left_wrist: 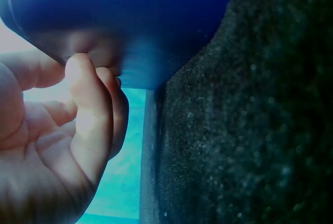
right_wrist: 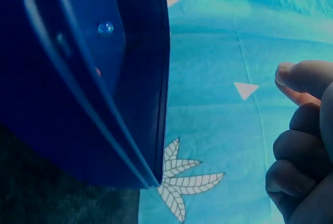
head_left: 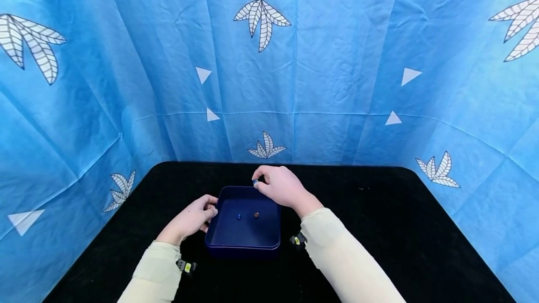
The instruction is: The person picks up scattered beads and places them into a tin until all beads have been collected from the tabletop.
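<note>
A square dark blue box (head_left: 243,247) stands open-topped on a black table. My left hand (head_left: 194,216) holds its left wall, with the thumb at the rim; in the left wrist view curled fingers (left_wrist: 89,109) touch the outside. Inside lie a small shiny blue bead-like ball (head_left: 239,217), also seen as a glassy ball (right_wrist: 105,28) in the right wrist view, and a brownish one (head_left: 256,215). Above the box's far right corner, my right hand (head_left: 281,185) pinches a small blue piece (head_left: 255,182) between thumb and forefinger. That piece is hidden in the right wrist view.
The black cloth-like tabletop (head_left: 362,233) stretches to both sides of the box. A blue curtain (head_left: 328,69) with printed leaves and triangles hangs behind and beside the table. Small devices are strapped at both wrists.
</note>
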`<state>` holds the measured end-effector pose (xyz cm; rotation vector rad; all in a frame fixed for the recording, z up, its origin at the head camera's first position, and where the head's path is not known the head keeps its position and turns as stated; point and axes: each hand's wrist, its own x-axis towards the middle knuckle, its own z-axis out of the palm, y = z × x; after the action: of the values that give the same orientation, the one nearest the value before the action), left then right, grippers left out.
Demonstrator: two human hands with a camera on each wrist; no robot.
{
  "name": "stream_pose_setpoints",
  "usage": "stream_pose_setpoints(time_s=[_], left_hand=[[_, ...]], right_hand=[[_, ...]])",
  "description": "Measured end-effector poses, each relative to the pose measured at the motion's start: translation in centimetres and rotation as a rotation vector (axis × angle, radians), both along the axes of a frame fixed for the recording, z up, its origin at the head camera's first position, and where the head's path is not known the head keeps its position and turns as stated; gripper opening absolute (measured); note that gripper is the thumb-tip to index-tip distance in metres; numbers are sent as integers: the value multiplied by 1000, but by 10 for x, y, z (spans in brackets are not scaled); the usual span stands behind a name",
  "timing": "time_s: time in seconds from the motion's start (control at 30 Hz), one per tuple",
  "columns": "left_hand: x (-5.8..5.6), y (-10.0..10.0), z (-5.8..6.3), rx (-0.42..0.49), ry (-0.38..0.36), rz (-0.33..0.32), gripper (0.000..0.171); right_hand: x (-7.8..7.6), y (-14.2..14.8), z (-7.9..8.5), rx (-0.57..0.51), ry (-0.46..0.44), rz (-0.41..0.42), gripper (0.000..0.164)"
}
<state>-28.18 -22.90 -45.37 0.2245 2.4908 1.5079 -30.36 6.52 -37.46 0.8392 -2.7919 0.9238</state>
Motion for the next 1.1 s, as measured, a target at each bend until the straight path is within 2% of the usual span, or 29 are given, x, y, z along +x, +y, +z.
stream_pose_setpoints(time_s=[0.3,0.63,1.1], left_hand=[[0,-1,0,3,3,16,33],[3,-1,0,12,10,3,34],[-1,-1,-1,34,-13,6,35]], right_hand=[[-2,-6,-2,-9,-29,5,21],[-2,-6,0,3,-42,-24,23],[2,17,0,8,-40,-48,21]])
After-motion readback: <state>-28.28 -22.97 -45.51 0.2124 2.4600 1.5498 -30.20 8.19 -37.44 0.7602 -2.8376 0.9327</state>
